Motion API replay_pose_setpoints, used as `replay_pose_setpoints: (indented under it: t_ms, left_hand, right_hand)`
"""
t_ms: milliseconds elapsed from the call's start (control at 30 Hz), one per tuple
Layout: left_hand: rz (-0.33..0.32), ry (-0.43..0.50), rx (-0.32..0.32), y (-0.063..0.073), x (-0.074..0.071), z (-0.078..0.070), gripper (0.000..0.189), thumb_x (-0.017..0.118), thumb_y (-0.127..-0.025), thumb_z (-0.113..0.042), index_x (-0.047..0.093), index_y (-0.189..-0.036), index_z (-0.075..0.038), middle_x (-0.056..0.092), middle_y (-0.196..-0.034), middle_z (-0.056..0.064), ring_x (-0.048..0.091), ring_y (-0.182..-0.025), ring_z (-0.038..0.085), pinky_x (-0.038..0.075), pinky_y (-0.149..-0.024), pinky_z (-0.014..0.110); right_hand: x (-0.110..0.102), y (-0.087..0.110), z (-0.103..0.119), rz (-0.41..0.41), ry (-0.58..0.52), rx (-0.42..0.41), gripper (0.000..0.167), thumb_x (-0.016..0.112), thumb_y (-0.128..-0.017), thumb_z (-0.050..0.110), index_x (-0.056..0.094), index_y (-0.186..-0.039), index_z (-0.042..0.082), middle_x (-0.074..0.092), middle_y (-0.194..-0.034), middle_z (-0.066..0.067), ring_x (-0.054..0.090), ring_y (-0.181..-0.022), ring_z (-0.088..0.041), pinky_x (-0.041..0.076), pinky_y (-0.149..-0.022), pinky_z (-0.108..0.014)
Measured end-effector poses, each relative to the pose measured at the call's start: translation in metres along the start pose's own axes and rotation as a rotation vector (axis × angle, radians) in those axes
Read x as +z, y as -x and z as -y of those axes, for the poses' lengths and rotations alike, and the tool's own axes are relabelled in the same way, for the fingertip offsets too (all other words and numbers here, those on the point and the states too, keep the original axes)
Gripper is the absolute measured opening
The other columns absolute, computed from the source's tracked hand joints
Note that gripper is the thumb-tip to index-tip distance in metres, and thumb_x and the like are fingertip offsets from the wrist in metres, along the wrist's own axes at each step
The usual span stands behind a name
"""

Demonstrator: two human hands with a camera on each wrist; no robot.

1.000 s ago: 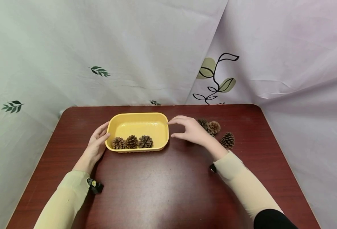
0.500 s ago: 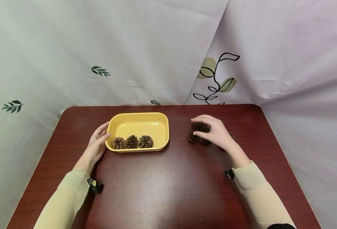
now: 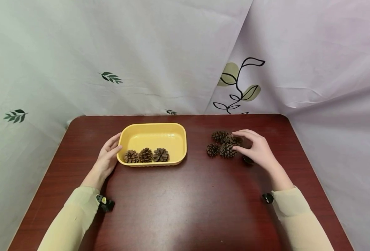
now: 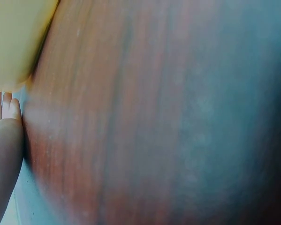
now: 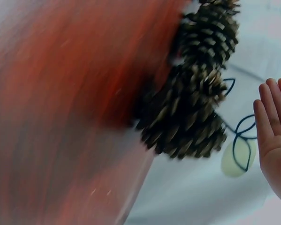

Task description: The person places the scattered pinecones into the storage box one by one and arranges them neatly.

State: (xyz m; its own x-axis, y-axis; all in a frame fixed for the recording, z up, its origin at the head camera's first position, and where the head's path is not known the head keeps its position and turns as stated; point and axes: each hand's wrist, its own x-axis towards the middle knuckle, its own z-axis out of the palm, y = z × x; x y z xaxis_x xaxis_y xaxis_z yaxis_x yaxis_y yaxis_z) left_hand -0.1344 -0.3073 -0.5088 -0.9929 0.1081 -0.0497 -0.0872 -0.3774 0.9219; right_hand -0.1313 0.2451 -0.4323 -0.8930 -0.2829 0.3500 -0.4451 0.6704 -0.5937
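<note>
A yellow rectangular tray (image 3: 155,139) stands toward the back of the table, with three brown pine cones (image 3: 145,155) lined up inside along its near wall. My left hand (image 3: 106,157) holds the tray's left end, thumb at the rim and fingers along the outer wall; in the left wrist view those fingers (image 4: 6,108) reach the tray's edge. Right of the tray lies a cluster of several pine cones (image 3: 220,136). Thumb and fingers apart, my right hand (image 3: 257,148) hovers at the cluster's right side and holds nothing. A further pine cone (image 3: 248,160) is partly hidden below it.
The dark red wooden table (image 3: 172,209) has rounded back corners. Behind it hangs a pale curtain (image 3: 159,62) printed with leaves. A small black device (image 3: 105,203) is strapped at the left wrist, another black device (image 3: 267,198) at the right.
My right hand has moved right, from the tray's right end across the pine cone cluster, uncovering most of the cones. My left hand and the tray have stayed in place.
</note>
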Motion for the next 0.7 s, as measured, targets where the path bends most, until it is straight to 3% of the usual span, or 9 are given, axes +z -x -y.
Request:
replay_pose_setpoints:
  t_ms: [133,233,367,700]
  left_hand:
    - [0.001,0.0,0.003,0.0,0.0,0.0,0.046,0.049,-0.108,0.006,0.059,-0.143,-0.022,0.069,-0.135,-0.013,0.067,-0.121,0.001,0.057,-0.096,0.018]
    - [0.001,-0.002,0.001,0.0,0.0,0.0,0.046,0.048,-0.108,0.006,0.059,-0.144,-0.022,0.069,-0.135,-0.013,0.067,-0.122,0.001,0.057,-0.097,0.018]
    - [0.002,0.002,-0.001,0.0,0.002,-0.001,0.046,0.048,-0.108,0.006,0.059,-0.143,-0.022,0.069,-0.135,-0.013,0.067,-0.121,0.001,0.057,-0.096,0.018]
    - [0.002,0.012,-0.004,0.0,0.002,-0.001,0.046,0.047,-0.108,0.006,0.06,-0.141,-0.023,0.069,-0.135,-0.014,0.067,-0.121,0.001,0.057,-0.096,0.018]
  right_hand:
    - [-0.007,0.009,-0.009,-0.011,0.022,0.045,0.051,0.091,-0.082,0.002,0.074,-0.13,0.007,0.075,-0.125,-0.01,0.066,-0.116,-0.027,0.043,-0.094,-0.008]
    - [-0.012,0.015,-0.017,-0.017,0.044,0.064,0.051,0.091,-0.081,0.003,0.074,-0.13,0.006,0.075,-0.126,-0.011,0.066,-0.119,-0.03,0.042,-0.097,-0.009]
    - [-0.017,0.022,-0.027,-0.011,0.081,0.069,0.051,0.091,-0.081,0.004,0.074,-0.129,0.006,0.075,-0.126,-0.012,0.065,-0.12,-0.032,0.039,-0.101,-0.009]
    - [-0.022,0.034,-0.041,0.025,0.099,0.074,0.05,0.092,-0.081,0.006,0.074,-0.127,0.005,0.074,-0.126,-0.014,0.064,-0.117,-0.032,0.037,-0.099,-0.007]
